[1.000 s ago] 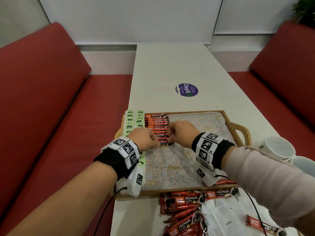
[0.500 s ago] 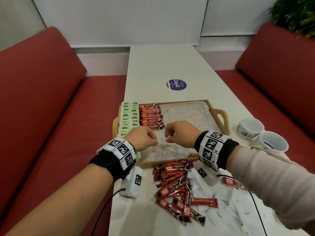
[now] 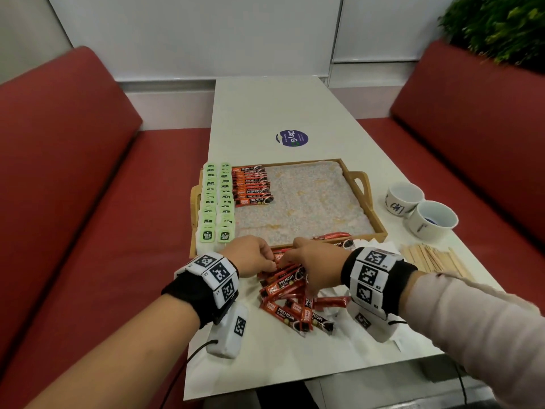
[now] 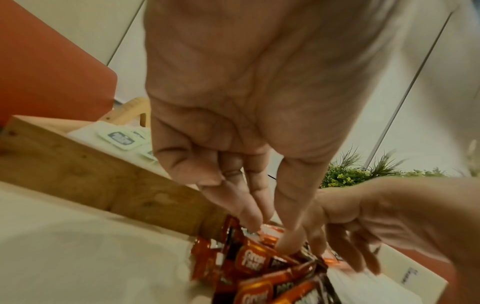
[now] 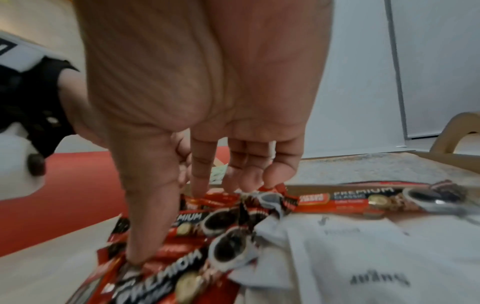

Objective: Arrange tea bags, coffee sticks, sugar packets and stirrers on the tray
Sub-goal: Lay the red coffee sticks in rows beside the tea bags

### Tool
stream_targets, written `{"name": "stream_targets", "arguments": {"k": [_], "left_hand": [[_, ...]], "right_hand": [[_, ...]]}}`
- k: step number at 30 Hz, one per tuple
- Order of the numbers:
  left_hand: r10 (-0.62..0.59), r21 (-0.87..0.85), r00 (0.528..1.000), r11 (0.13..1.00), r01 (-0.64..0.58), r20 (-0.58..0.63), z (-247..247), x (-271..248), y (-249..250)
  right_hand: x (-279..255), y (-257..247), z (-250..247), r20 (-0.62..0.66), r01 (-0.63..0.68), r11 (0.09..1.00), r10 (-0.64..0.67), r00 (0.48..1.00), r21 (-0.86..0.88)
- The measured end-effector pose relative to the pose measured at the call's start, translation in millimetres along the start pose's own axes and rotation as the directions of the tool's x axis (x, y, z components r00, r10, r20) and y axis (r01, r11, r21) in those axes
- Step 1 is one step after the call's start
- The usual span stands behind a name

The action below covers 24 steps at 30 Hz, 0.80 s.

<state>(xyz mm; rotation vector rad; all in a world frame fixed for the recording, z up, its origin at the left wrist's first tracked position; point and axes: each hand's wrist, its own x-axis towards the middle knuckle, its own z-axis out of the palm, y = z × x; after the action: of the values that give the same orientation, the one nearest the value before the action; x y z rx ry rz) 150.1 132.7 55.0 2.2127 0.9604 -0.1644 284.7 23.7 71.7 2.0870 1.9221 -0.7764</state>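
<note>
Loose pile of red coffee sticks [image 3: 290, 293] on white surface [image 3: 295, 107], right under both hands, just in front of wooden tray [image 3: 358, 184]

Left hand [image 3: 250, 255] fingers [image 4: 249, 214] pressed together, touching top stick; grip unclear

Right hand [image 3: 312, 261] fingers [image 5: 200, 172] spread, pressing pile

Sticks lie crisscross

coffee sticks [image 3: 290, 299]: red, loose heap before tray [image 3: 370, 215] | tea bags [image 3: 216, 202]: green, two rows, tray's left

Both forearms are being held forward and low, wrists close together. The left hand [image 3: 250, 255] and right hand [image 3: 312, 270] are being pointed downward, fingers extended, tips nearly meeting.
</note>
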Motion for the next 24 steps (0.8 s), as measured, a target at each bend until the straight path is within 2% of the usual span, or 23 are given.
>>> {"name": "stream_targets", "arguments": {"k": [9,16,24], "left_hand": [[-0.034,0.052,0.999,0.998,0.032,0.041,12.0,-14.1,-3.6],[-0.094,0.136,0.987,0.988,0.075,0.133,21.8,-21.6,-13.0],[-0.118,0.06,0.978,0.992,0.109,0.171,22.3,-25.6,-19.3]], "right_hand": [[-7.9,-5.9,26.9,-0.047,0.033,0.966,-0.046,0.998,-0.255],[-0.6,-15.3,29.9,-0.18,0.013,0.977,-0.053,0.982,-0.214],[7.4,-23.2,31.6,-0.208,0.0,0.965,-0.057,0.976,-0.263]]}}
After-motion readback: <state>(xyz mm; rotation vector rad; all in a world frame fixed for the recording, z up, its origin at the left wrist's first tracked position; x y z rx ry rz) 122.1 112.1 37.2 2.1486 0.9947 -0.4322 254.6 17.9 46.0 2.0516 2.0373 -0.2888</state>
